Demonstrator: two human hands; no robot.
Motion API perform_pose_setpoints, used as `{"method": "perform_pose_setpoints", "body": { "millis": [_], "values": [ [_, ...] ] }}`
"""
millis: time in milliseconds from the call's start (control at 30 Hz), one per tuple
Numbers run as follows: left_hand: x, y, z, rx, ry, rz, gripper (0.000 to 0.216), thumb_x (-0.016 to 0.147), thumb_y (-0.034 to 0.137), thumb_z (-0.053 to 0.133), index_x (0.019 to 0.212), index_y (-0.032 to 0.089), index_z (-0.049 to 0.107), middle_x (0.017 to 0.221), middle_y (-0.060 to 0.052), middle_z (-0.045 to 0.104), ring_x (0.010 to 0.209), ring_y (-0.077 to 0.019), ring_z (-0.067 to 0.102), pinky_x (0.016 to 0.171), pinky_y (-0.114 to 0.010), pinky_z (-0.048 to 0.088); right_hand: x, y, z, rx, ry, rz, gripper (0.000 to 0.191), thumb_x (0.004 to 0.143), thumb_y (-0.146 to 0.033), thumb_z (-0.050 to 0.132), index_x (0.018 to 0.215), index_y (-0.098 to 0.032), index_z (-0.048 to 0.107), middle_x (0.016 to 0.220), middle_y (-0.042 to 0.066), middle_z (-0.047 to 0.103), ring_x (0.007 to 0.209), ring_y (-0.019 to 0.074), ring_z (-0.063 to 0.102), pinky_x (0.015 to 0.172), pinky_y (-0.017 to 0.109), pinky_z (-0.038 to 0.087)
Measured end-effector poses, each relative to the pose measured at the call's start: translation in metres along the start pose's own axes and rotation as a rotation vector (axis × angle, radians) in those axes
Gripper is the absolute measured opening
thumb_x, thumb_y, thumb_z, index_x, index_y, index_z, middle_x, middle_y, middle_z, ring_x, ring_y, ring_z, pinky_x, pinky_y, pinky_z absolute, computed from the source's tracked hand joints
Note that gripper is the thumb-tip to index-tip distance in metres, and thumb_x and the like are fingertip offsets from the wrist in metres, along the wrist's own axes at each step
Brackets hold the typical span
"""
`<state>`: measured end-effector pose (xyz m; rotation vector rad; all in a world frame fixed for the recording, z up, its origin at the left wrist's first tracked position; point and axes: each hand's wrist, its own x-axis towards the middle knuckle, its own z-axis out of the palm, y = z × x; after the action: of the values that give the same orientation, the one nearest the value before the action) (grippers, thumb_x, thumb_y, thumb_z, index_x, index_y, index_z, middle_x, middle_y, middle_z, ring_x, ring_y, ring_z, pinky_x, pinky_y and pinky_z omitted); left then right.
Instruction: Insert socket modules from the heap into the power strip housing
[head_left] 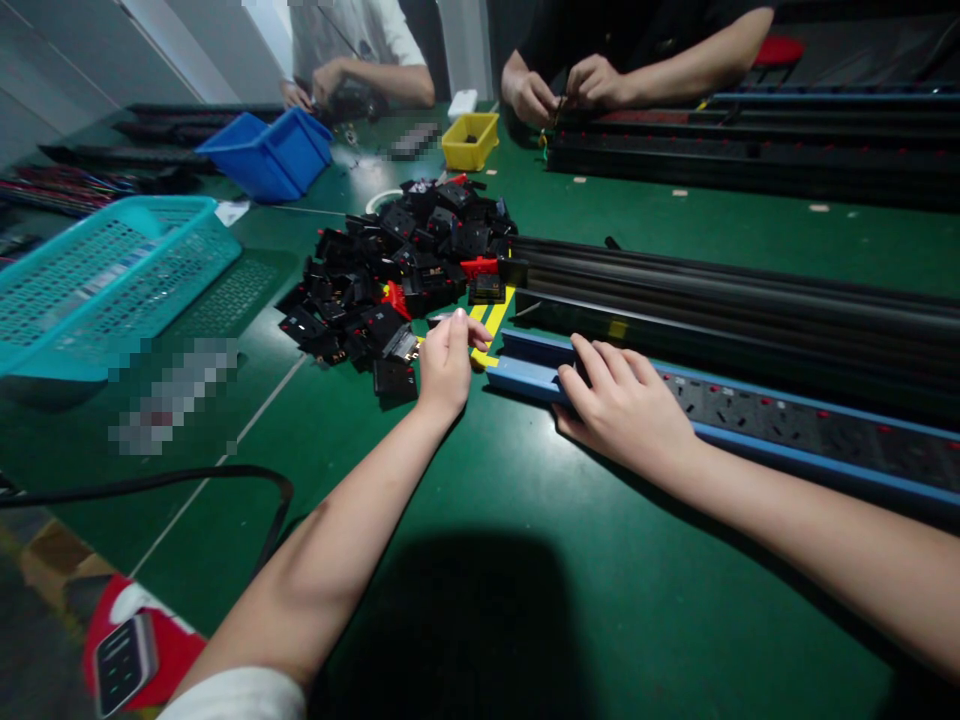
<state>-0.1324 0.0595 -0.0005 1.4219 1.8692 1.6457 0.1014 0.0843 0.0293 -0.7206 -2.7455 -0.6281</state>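
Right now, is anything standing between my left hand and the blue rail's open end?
Nothing visible blocks that gap: only yellow strips show on the table between your left hand and the blue rail. The pile of black parts lies left of and beyond the hand.

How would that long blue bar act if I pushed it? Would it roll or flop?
The blue bar would probably slide rather than roll, since it looks flat-sided and lies along the green table. It's likely stiff, because its long edges look straight. It may feel heavier where black sockets fill it.
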Motion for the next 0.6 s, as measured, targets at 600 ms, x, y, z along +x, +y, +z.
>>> {"method": "perform_pose_setpoints", "body": {
  "millis": [600],
  "values": [
    [0.002, -0.014, 0.000, 0.123, 0.099, 0.046, 0.037, 0.078, 0.015, 0.069, 0.112, 0.023, 0.056, 0.103, -0.002, 0.065, 0.091, -0.0151, 0.061, 0.081, -0.029, 0.049, -0.001, 0.000, 0.002, -0.008, 0.002, -0.001, 0.033, 0.097, -0.037, 0.053, 0.113, -0.010, 0.064, 0.142, 0.027, 0.057, 0.118, 0.0375, 0.062, 0.095, 0.044, 0.043]
  ]
}}
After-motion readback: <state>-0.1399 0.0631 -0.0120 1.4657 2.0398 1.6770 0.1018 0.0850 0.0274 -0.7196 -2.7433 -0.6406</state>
